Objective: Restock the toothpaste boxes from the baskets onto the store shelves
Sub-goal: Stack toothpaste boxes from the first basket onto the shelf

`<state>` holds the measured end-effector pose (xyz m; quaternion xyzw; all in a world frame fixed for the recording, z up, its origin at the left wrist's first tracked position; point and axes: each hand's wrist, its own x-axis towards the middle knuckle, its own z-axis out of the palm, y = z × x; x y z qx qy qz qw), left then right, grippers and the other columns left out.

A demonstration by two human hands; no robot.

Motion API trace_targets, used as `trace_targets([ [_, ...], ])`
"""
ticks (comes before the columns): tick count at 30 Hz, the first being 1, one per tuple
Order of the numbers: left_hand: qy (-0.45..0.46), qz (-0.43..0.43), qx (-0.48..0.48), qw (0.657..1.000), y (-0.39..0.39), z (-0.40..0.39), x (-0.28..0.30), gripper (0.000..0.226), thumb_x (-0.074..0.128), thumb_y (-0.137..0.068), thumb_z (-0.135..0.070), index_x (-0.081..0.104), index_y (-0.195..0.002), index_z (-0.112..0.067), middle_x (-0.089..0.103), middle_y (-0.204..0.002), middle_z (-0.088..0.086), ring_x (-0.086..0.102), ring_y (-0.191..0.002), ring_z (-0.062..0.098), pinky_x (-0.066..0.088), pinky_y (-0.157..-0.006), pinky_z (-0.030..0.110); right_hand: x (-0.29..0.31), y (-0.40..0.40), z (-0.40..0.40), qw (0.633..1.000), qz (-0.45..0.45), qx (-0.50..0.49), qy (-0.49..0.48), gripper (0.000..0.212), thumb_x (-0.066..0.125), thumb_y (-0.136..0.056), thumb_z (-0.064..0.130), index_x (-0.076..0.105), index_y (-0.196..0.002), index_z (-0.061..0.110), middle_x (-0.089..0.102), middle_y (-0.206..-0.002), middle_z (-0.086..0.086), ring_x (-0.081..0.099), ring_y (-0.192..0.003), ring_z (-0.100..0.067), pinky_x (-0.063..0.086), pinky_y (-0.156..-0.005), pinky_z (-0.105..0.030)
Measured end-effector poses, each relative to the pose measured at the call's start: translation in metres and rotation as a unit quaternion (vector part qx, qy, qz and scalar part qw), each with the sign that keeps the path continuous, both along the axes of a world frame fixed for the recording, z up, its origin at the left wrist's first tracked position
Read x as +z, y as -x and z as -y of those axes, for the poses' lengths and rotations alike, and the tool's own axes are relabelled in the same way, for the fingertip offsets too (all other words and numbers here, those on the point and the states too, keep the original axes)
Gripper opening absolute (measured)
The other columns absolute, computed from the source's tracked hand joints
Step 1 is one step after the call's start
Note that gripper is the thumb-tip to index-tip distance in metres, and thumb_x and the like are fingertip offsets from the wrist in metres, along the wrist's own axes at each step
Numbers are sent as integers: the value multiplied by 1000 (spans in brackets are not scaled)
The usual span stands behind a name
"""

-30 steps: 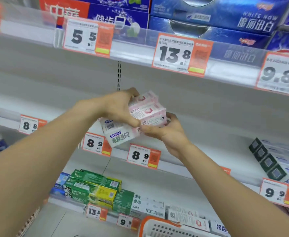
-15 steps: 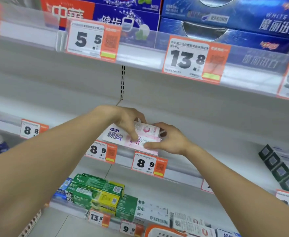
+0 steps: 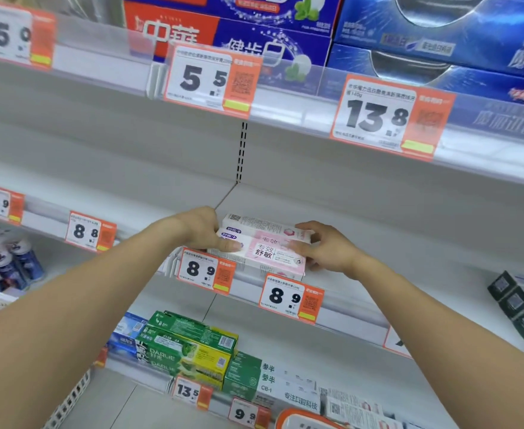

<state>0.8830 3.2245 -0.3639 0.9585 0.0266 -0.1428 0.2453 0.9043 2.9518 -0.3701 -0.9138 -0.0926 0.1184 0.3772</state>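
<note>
1. Left hand [image 3: 200, 229]: positioned at the left end of the pink-and-white toothpaste boxes [image 3: 265, 246]; fingers curled round that end, thumb laid along the front face of the lower box; the hand grasps the stack.
2. Toothpaste boxes: a small stack lying lengthwise between the two hands, directly right of the left hand and directly left of the right hand; the stack rests on the middle shelf [image 3: 378, 274] near its front edge; an upper box sits slightly behind and above the front box; the exact number of boxes in the stack cannot be told.
3. Right hand [image 3: 325, 250]: positioned at the right end of the stack; fingers bent round that end, fingertips touching the pink front face; the hand holds the boxes from the right.
4. Price tags [image 3: 206, 270]: two tags reading 8.9 hang on the shelf lip just below the grip; one beneath the left hand, one [image 3: 291, 298] below the right end of the stack.
5. Below the grip, lower shelf: green toothpaste boxes [image 3: 189, 348] lie left of centre; white boxes [image 3: 288, 385] lie just right of them.
6. Above the grip: red-and-blue cartons [image 3: 233, 35] stand on the top shelf, with blue cartons [image 3: 440, 41] to their right.
7. Well right of the right hand: dark-ended boxes [image 3: 521, 308] lie stacked at the frame edge.
8. Below the right forearm, at the bottom edge: the orange rim of a basket [image 3: 301, 418] shows.
</note>
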Motion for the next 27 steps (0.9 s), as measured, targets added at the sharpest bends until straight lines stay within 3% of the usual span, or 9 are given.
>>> trace_targets([
  [3, 45, 31, 14, 998, 8, -2, -8, 61, 82, -71, -57, 75, -97, -2, 78, -86, 9, 74, -79, 24, 59, -76, 37, 1, 7, 9, 997, -17, -75, 9, 78, 81, -79, 49, 42, -137, 15, 68, -106, -8, 75, -80, -26, 62, -81, -44],
  [6, 84, 128, 42, 987, 18, -5, -17, 47, 91, -70, -38, 73, -99, -7, 76, -89, 5, 72, -75, 18, 60, -72, 39, 1, 22, 15, 993, -101, -66, -15, 78, 90, -72, 37, 49, -131, 5, 74, -95, -12, 75, -75, -22, 61, -66, -33],
  [9, 123, 234, 68, 962, 29, 1, -25, 52, 94, -66, -21, 67, -109, -10, 69, -90, -3, 63, -70, 5, 48, -62, 20, -13, 29, 11, 997, -42, -60, 17, 80, 94, -67, 30, 54, -132, 5, 78, -95, -3, 75, -85, -17, 60, -84, -39],
  [12, 146, 266, 78, 950, 31, 10, -36, 68, 92, -68, -13, 57, -127, -11, 67, -112, 7, 65, -83, 14, 53, -74, 24, -17, 34, 5, 996, 8, -86, 14, 83, 92, -69, 25, 47, -138, 11, 73, -108, -1, 71, -96, -18, 56, -88, -38],
  [15, 141, 244, 49, 958, 31, 13, -36, 97, 87, -75, -31, 29, -152, -18, 49, -145, 9, 55, -126, 28, 47, -104, 38, -17, 37, 2, 996, 0, -80, -31, 113, 93, -66, 25, 23, -154, 21, 52, -141, -10, 63, -118, -25, 53, -100, -45],
  [18, 139, 187, -6, 973, 31, 14, -28, 105, 78, -83, -43, 9, -160, -27, 29, -162, 3, 46, -137, 31, 42, -112, 43, -12, 38, -5, 999, 11, -21, -28, 108, 93, -66, 22, 30, -154, 30, 57, -138, 1, 68, -106, -19, 55, -98, -40],
  [21, 95, 195, -27, 976, 32, 11, -27, 85, 76, -87, -34, 29, -157, -25, 37, -159, 1, 61, -118, 28, 47, -101, 34, -5, 42, -13, 999, 40, 17, 7, 92, 90, -70, 18, 42, -148, 33, 61, -116, 13, 67, -96, -15, 55, -90, -28],
  [23, 84, 208, -12, 974, 34, 4, -28, 75, 80, -85, -29, 44, -150, -23, 48, -153, 3, 62, -119, 22, 46, -101, 28, -3, 43, -18, 998, 56, 28, 14, 88, 90, -71, 18, 47, -146, 31, 63, -120, 10, 67, -99, -15, 54, -92, -26],
  [27, 66, 195, 21, 978, 43, -20, -24, 69, 82, -83, -27, 52, -145, -26, 56, -145, 5, 68, -111, 22, 51, -94, 27, -6, 44, -38, 997, 79, 12, 12, 75, 89, -72, 16, 56, -139, 23, 67, -124, 3, 69, -104, -17, 53, -93, -26],
])
